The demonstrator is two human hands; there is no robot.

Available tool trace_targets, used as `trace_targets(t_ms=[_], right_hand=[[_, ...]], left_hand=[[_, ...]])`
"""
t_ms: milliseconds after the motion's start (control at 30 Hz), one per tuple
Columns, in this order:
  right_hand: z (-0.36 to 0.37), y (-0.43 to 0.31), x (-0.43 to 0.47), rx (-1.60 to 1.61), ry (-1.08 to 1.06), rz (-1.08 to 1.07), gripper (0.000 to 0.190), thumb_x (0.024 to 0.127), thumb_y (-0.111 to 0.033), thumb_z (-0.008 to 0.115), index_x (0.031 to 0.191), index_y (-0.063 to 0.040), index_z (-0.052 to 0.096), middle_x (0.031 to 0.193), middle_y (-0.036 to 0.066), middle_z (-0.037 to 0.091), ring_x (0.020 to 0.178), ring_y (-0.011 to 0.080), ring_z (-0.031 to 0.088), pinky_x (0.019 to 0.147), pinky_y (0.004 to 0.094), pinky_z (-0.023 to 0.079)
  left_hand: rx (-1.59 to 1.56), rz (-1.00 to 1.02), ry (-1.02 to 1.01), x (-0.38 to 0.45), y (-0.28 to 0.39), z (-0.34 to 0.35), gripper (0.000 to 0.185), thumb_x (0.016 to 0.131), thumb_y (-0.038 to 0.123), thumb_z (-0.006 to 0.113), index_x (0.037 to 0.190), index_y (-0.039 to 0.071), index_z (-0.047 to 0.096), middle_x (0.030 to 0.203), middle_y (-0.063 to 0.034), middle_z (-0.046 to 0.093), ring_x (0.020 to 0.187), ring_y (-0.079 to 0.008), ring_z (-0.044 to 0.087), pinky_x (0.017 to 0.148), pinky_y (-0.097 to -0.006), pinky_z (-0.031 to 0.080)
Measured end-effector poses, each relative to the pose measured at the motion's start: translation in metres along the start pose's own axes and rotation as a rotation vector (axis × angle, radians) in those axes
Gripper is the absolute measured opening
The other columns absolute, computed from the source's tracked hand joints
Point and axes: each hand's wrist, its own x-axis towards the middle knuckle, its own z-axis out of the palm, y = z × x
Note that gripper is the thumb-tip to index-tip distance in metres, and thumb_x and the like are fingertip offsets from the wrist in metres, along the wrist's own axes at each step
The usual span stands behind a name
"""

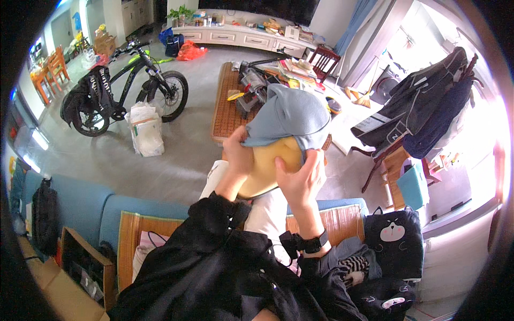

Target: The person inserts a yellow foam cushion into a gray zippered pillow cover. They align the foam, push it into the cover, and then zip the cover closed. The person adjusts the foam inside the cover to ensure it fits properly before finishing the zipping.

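A yellow cushion-like object (263,168) rests above my lap, its upper part covered by a blue-grey cloth (297,114). My left hand (239,154) grips the cloth's edge at the left side. At the right side, my right hand (303,174) holds the same edge between fingers and raised thumb, beside the yellow surface. The cloth bunches at its top and hangs loosely over the far end. Some of my fingers are hidden behind the cloth. My right wrist wears a black band.
Beyond the cloth stands a bench with a woven top (227,108), holding appliances and papers. A bicycle (140,80) and a bag of papers (146,130) stand left. A laden coat rack (425,100) is at right. Clothes (355,265) and black cushions (393,244) lie on the sofa.
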Motion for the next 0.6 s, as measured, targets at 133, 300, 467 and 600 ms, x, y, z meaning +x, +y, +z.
trace_targets(t_ms=[133,300,467,600], right_hand=[[-0.015,0.004,0.023,-0.210,-0.069,-0.181,0.073,0.054,-0.024,0.083,0.117,-0.010,0.049,0.121,0.020,0.046,0.114,0.0396,0.045,0.091,0.0572,0.035],[-0.011,0.012,0.070,-0.226,-0.439,-0.263,0.085,0.055,-0.027,0.081,0.133,-0.025,0.047,0.144,0.017,0.032,0.132,0.0399,0.030,0.100,0.0657,0.024],[0.020,0.029,0.099,-0.273,-0.487,-0.265,0.060,0.059,-0.012,0.074,0.115,-0.020,0.054,0.123,0.008,0.046,0.112,0.0344,0.046,0.085,0.0483,0.047],[0.047,0.028,0.104,-0.338,-0.556,-0.322,0.050,0.063,-0.004,0.067,0.109,-0.021,0.055,0.116,0.006,0.047,0.105,0.0331,0.048,0.077,0.0470,0.049]], left_hand=[[-0.124,0.054,-0.147,0.000,0.010,-0.002,0.008,0.069,-0.006,0.056,0.074,-0.001,0.055,0.059,-0.0139,0.045,0.056,-0.0126,0.048,0.054,-0.0290,0.039],[0.086,0.181,-0.197,0.009,0.004,0.000,0.007,0.066,-0.001,0.059,0.072,0.000,0.055,0.063,-0.0159,0.057,0.061,-0.0343,0.058,0.056,-0.0343,0.045],[0.276,0.451,-0.278,-0.001,0.004,-0.008,0.007,0.065,0.005,0.061,0.064,0.005,0.054,0.063,-0.0121,0.057,0.061,-0.0346,0.058,0.054,-0.0443,0.046],[0.243,0.499,-0.421,-0.028,0.016,-0.019,0.011,0.064,0.005,0.061,0.061,0.004,0.050,0.059,-0.0138,0.054,0.057,-0.0357,0.057,0.051,-0.0437,0.044]])
